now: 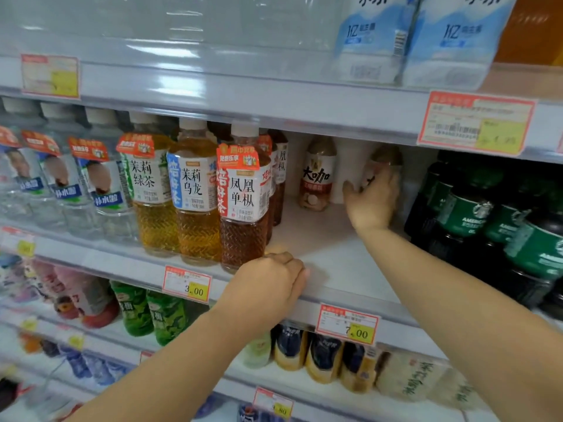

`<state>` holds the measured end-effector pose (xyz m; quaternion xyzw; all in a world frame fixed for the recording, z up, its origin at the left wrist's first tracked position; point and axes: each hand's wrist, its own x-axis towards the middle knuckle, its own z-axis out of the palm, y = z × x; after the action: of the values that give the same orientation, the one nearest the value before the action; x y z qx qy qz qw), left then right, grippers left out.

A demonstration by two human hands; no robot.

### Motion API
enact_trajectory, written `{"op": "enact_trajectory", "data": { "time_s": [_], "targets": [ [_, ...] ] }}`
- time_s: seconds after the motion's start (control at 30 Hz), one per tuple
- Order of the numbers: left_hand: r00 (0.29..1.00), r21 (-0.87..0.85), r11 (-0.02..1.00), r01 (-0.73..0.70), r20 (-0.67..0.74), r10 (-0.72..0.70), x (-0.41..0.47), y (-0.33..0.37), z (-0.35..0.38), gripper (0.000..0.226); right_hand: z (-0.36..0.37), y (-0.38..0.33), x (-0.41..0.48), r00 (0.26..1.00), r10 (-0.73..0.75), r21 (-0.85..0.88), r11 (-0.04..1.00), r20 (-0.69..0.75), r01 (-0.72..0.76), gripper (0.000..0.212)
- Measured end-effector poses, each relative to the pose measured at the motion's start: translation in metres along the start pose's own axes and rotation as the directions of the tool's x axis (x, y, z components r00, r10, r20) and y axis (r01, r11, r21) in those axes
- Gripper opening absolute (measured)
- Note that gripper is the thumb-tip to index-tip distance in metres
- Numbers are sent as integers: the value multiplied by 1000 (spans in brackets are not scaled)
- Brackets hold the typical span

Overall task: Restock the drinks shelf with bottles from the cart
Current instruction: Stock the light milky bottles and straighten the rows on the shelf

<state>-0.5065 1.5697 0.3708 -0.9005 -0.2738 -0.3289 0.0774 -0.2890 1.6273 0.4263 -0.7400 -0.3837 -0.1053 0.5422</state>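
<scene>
A rear bottle (387,156) is gripped by the right hand (370,197), the shelf edge (393,313) by the left hand (268,281). The neighbour bottle (316,175), thumb-side, could be toppled by sideways tugging.

A white metal shelf board (335,257) crosses the middle of a tiered shop rack. Its front edge carries a clear plastic price rail (128,264) with a red-bordered paper tag marked 7.00 (347,325) and, further left, a smaller tag marked 3.00 (186,284). The glossy grey shelf (274,99) above that board bears a blurred left tag (50,76), a larger right tag (475,123) and white streaks of overhead glare. Higher still, far right, an orange panel (530,28) shows. More tiers lie below the board.
</scene>
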Motion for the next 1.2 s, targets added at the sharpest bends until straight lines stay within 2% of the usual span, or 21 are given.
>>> {"op": "enact_trajectory", "data": {
  "time_s": [0.03, 0.07, 0.13, 0.2, 0.33, 0.5, 0.63, 0.7, 0.77, 0.83, 0.9, 0.97, 1.03, 1.1, 1.13, 1.2],
  "targets": [
    [1000, -4, 1000, 2, 3, -2, 0, 0, 1, 39, -7, 4, 4, 997, 13, -34, 999, -70, -16, 64],
    [1000, -9, 1000, 4, -1, -4, -1, 0, 2, 39, -11, 9, 10, 995, 59, -42, 997, -76, -62, 70],
    [1000, -17, 1000, 12, -4, -12, -2, 1, 3, 38, -7, 19, 19, 980, 199, 4, 980, 19, -199, 83],
    [1000, -9, 1000, 19, -5, -19, -1, 0, 5, 37, 1, 28, 25, 954, 276, 88, 954, 118, -287, 87],
    [1000, -10, 1000, 19, -1, -19, 0, -2, 4, 35, 5, 28, 28, 954, 251, 115, 956, 161, -271, 70],
    [999, -29, 999, 29, 17, -29, -1, -1, 5, 35, 19, 17, 21, 963, 193, 106, 971, 189, -215, 72],
    [999, -14, 999, 42, 29, -42, 1, -3, 9, 35, 27, 14, 22, 957, 203, 108, 967, 209, -229, 71],
    [999, -11, 999, 43, 26, -42, 1, -2, 8, 35, 26, 12, 22, 949, 197, 104, 968, 247, -228, 76],
    [999, 6, 999, 32, 6, -32, 1, -2, 7, 35, 19, 8, 18, 925, 196, 89, 968, 325, -236, 94],
    [999, 7, 1000, 29, 14, -29, 2, -2, 5, 37, 2, 5, 6, 907, 141, 68, 981, 398, -183, 104],
    [999, 12, 1000, 29, 21, -29, 3, -3, 6, 41, -28, -5, -19, 873, 18, -12, 1000, 487, -14, 88],
    [999, -14, 1000, 27, 27, -26, 4, -1, 1, 45, -65, -17, -57, 809, -96, -61, 985, 580, 161, 69],
    [1000, -30, 999, -17, -18, 17, -2, 6, -7, 40, -96, -22, -96, 772, -280, -12, 937, 570, 349, 47],
    [990, -34, 998, -59, -133, 54, -22, 15, -16, 29, -117, -20, -136, 732, -470, 110, 869, 493, 483, 26],
    [980, -56, 997, -43, -196, 31, -39, 18, -17, 25, -123, -17, -156, 713, -523, 163, 843, 468, 512, 20],
    [964, -118, 992, 51, -253, -80, -88, 21, -14, 23, -123, 1, -200, 691, -532, 228, 843, 489, 488, 15]
  ]
}}
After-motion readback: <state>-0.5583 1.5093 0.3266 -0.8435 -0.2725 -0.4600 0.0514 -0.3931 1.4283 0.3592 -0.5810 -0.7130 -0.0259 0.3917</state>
